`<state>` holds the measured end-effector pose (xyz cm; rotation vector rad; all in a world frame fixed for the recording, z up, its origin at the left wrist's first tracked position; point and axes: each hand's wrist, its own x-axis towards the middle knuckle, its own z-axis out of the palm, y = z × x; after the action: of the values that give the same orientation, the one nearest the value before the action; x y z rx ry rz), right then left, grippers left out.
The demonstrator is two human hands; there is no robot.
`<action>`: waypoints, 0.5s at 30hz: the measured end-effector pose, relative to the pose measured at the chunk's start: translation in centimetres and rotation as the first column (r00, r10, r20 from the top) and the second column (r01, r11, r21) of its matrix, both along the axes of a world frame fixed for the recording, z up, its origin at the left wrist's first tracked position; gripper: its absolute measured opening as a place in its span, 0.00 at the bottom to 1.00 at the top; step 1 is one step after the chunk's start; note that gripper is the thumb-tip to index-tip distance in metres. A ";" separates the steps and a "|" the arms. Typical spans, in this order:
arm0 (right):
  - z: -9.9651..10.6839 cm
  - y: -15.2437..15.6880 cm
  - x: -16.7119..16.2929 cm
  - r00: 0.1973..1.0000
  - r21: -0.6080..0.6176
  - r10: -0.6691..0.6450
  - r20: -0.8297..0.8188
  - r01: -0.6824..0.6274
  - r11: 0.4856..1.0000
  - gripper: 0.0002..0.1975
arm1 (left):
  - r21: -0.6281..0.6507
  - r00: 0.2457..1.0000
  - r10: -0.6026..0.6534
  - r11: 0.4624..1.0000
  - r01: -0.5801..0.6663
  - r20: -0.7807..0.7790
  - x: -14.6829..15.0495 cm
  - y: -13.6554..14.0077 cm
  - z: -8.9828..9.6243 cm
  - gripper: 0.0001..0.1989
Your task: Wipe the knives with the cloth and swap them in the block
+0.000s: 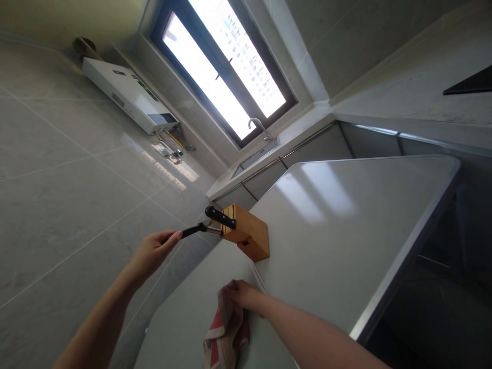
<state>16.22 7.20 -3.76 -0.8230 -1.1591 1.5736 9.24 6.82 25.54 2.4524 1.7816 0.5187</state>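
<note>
My left hand is closed round the black handle of a knife. Its metal part, only partly visible, reaches the slotted face of a wooden knife block. Another black-handled knife with rivets sits in the block, just above the held one. The block stands tilted on the pale table. Nearer to me, my right hand pinches a red, white and brownish cloth, which hangs in folds over the table.
Metal edging runs round the table. Behind it are a counter with a sink, a faucet and a window. A white water heater hangs on the tiled wall at left. A dark flat panel lies at far right.
</note>
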 end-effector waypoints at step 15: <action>0.1 0.0 -0.2 0.998 0.015 -0.030 0.049 0.030 0.999 0.14 | -0.051 0.999 -0.027 0.998 0.026 -0.025 1.7 -0.2 0.1 0.27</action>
<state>16.03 7.21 -3.62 -0.8705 -1.1867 1.5263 10.90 6.57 25.63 2.4564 1.7465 0.4360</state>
